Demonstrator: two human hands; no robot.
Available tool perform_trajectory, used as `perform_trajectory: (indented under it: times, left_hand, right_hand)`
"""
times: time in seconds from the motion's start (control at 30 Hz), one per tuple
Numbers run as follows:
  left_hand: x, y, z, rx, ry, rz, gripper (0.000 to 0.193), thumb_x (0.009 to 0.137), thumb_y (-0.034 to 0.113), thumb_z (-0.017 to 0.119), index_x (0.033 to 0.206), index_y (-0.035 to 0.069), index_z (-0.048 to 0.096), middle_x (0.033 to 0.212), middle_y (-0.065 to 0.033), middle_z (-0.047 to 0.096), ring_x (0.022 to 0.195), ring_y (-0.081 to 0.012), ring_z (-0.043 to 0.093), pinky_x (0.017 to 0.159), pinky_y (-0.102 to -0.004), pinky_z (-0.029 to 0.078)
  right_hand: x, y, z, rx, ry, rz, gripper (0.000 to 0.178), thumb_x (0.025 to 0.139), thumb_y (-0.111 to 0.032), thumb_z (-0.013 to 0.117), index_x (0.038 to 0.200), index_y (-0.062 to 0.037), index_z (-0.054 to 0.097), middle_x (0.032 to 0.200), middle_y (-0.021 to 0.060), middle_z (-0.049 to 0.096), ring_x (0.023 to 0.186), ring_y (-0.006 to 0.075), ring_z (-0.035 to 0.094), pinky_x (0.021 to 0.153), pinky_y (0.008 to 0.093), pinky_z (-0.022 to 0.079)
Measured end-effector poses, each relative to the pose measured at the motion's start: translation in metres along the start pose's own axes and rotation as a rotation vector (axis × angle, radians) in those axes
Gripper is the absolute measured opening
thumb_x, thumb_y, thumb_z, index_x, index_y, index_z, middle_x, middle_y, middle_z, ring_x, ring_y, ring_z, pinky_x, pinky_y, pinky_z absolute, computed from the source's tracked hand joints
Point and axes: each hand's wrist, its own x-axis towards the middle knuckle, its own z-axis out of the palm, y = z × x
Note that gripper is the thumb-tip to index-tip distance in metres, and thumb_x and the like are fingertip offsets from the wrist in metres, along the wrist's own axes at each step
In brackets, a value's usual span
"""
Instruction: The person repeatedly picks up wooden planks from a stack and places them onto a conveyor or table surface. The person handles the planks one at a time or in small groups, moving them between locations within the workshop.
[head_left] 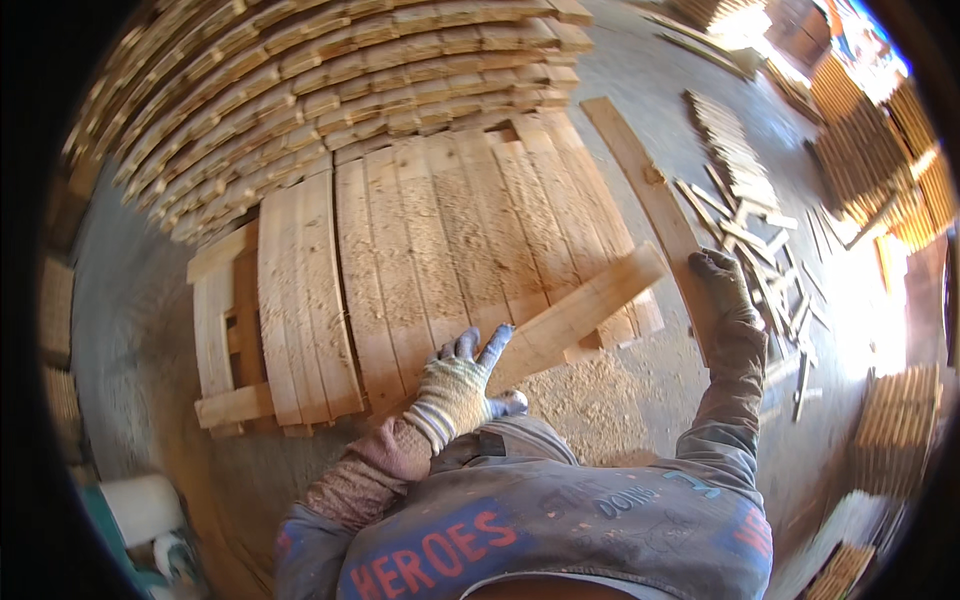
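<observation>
The left hand (pixel 460 385), in a ribbed yellow-and-white knit glove with worn blue-grey fingertips, spreads its fingers by the near end of a short, flat, pale wooden board (pixel 590 308), its thumb apart; whether they grip the board I cannot tell. This board slants across the near right corner of a plank deck (pixel 550 190), made of smooth, straight-edged wooden planks side by side and strewn with crumbly shavings.

The right hand (pixel 722 285), in a dark, soiled glove, has its fingers curled around the edge of a long, narrow, light-brown wooden board (pixel 645 200) with a dark knot, slanting just beside the deck's right side.

Behind the deck rises a tall stack of rough-edged timber (pixel 400 70). Loose, flaky sawdust (pixel 590 405) covers the grey floor (pixel 620 60) near the person, and thin wooden offcuts (pixel 785 280) lie jumbled at right.
</observation>
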Motion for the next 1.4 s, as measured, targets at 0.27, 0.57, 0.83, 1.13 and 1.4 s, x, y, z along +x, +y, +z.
perform_trajectory:
  times: [0.27,0.57,0.83,1.13,1.4]
  left_hand:
    - [0.019,0.012,-0.004,0.143,-0.127,-0.02,0.117,0.076,0.042,0.087,0.166,0.032,0.011,0.135,-0.0257,0.049,0.114,-0.0422,0.059,0.096,-0.053,0.052]
    - [-0.092,-0.116,-0.063,-0.374,0.318,-0.34,0.116,0.063,0.013,0.091,0.162,0.017,0.031,0.14,-0.0254,0.056,0.129,-0.0394,0.056,0.11,-0.0429,0.046]
    - [-0.111,-0.285,-0.041,-0.368,0.56,-0.807,0.125,0.073,0.025,0.091,0.166,0.024,0.008,0.161,-0.0317,0.03,0.15,-0.0409,0.034,0.121,-0.0448,0.033]
    - [-0.12,-0.378,-0.032,-1.313,0.276,-0.614,0.089,0.085,0.055,0.079,0.154,0.01,0.046,0.15,-0.01,0.056,0.138,-0.0236,0.049,0.119,-0.0361,0.032]
    - [-0.13,-0.446,0.029,-1.52,0.325,-0.213,0.034,0.103,0.027,0.058,0.129,0.007,0.07,0.131,-0.0043,0.069,0.127,-0.0159,0.059,0.112,-0.0331,0.044]
  right_hand:
    - [-0.015,0.067,-0.073,0.005,0.137,-0.137,0.02,0.095,-0.022,0.076,0.107,-0.0069,0.076,0.094,-0.0041,0.07,0.084,0.0083,0.061,0.076,0.0266,0.051]
    - [0.037,0.077,0.055,0.092,-0.187,-0.001,0.025,0.097,-0.023,0.073,0.111,-0.0029,0.074,0.093,-0.0052,0.068,0.086,0.0079,0.059,0.077,0.0275,0.051]
    - [0.059,0.042,0.109,0.083,-0.522,0.207,0.04,0.092,-0.024,0.076,0.124,-0.001,0.069,0.102,0.0025,0.072,0.089,0.0146,0.066,0.082,0.0317,0.054]
    - [-0.063,0.005,0.078,0.133,-0.383,0.045,0.047,0.086,-0.017,0.079,0.129,-0.004,0.065,0.104,0.0014,0.071,0.089,0.0131,0.068,0.077,0.0274,0.055]
    - [-0.18,-0.029,0.336,0.307,-0.471,0.099,0.063,0.087,-0.01,0.071,0.145,0.0016,0.048,0.113,0.0079,0.069,0.099,0.016,0.066,0.088,0.0303,0.055]
